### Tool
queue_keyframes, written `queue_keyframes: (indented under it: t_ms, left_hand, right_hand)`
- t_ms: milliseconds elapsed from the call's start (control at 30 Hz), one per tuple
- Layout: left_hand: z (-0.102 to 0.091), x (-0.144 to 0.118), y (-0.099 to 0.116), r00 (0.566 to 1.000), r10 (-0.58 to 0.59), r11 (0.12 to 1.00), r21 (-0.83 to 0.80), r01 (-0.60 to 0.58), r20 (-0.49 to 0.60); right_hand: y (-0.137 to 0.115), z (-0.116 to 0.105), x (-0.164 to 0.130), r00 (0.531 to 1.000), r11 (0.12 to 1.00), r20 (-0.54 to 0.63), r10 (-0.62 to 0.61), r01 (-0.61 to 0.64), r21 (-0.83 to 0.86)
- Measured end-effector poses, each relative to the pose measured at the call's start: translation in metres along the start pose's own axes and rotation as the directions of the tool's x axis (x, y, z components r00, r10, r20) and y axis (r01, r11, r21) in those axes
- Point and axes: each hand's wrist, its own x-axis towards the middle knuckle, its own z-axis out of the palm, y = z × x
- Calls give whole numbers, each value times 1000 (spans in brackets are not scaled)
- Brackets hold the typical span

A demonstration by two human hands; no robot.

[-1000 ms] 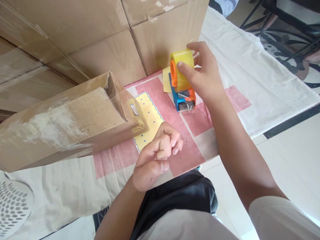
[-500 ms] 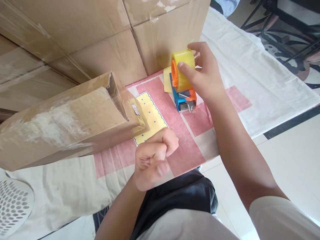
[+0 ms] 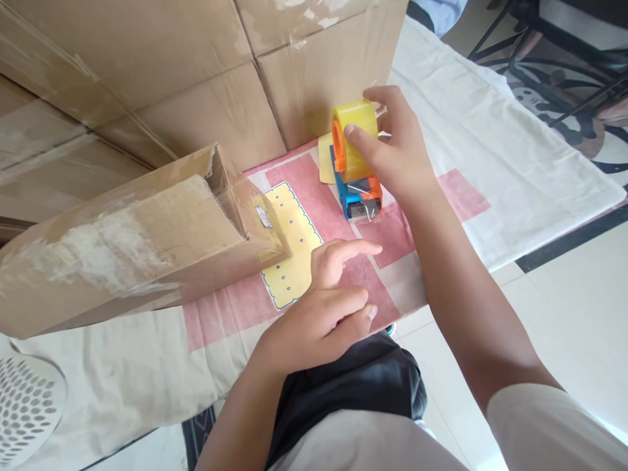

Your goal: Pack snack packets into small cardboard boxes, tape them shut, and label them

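A tape dispenser with a wide yellow roll and a blue and orange body rests on the pink and white cloth, close to the stacked cartons. My right hand grips it at the roll, thumb on the near side and fingers round the far side. My left hand hovers over the front part of the cloth, index finger stretched out and the others loosely bent, with nothing in it. Beside that hand lies a yellow sheet with a blue scalloped edge, partly covered by a cardboard box.
Large taped cartons stand along the back. A smaller yellow piece sits behind the dispenser. At the lower left is a white perforated chair back. The white cloth covers the table's right end, beyond which is tiled floor.
My left hand has uncurled from a closed fist, its index finger now extended, and moved slightly right. My right hand keeps its hold on the tape dispenser, almost unmoved.
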Motion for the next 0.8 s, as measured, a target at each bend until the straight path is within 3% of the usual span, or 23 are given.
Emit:
queue_keyframes:
  t_ms: [167, 433, 800]
  left_hand:
    - [3, -3, -1, 999, -33, 998, 51, 34, -11]
    - [6, -7, -6, 995, -90, 996, -25, 88, -53]
    - [8, -6, -17, 987, -11, 989, -148, -13, -162]
  right_hand:
    - [-5, 0, -3, 1000, 1000, -4, 16, -17, -23]
    - [-9, 0, -5, 997, 997, 16, 73, -74, 31]
    - [-19, -3, -8, 982, 983, 36, 183, -182, -30]
